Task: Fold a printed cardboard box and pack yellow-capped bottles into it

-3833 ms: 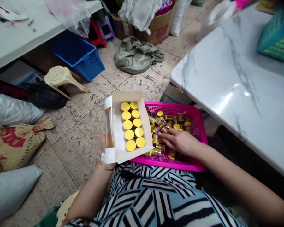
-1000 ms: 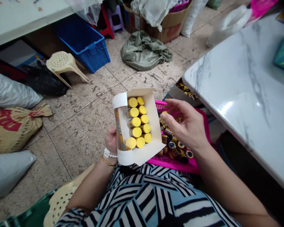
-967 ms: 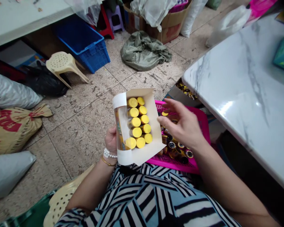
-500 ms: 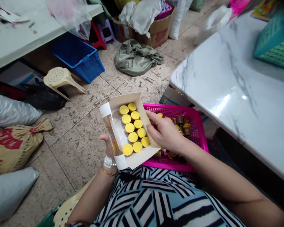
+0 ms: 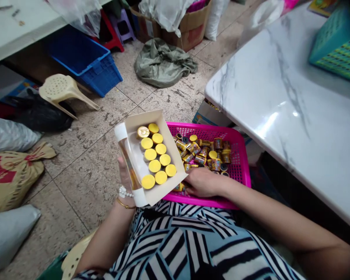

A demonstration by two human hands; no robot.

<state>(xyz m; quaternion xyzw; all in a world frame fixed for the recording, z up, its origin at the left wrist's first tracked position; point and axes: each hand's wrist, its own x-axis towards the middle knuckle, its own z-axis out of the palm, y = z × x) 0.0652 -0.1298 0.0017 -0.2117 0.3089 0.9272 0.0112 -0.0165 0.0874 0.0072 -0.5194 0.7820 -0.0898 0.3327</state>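
Note:
My left hand (image 5: 124,173) grips an open-topped carton (image 5: 179,179) from its left side, the fingers hidden beneath it. Inside stand two slanting rows of small jars with yellow lids (image 5: 154,166); one jar (image 5: 143,132) at the far left end shows a pale patterned top. Right of the carton, my right hand (image 5: 202,182) reaches down among loose jars (image 5: 200,159) in a pink basket (image 5: 241,155) by my lap. Its fingertips are hidden by the carton's edge and the jars. Some loose jars lie on their sides, a few showing dark bottoms.
A white marbled table (image 5: 259,85) with a teal basket (image 5: 335,50) is on the right. On the floor are a cream stool (image 5: 60,87), a blue crate (image 5: 100,72), a crumpled grey-green sack (image 5: 163,64) and several filled bags at left, including a tan sack (image 5: 17,175).
My right hand has left the carton's right side and gone down into the pink basket. The far-left jar's top was plain yellow and now looks patterned. My left hand still holds the carton.

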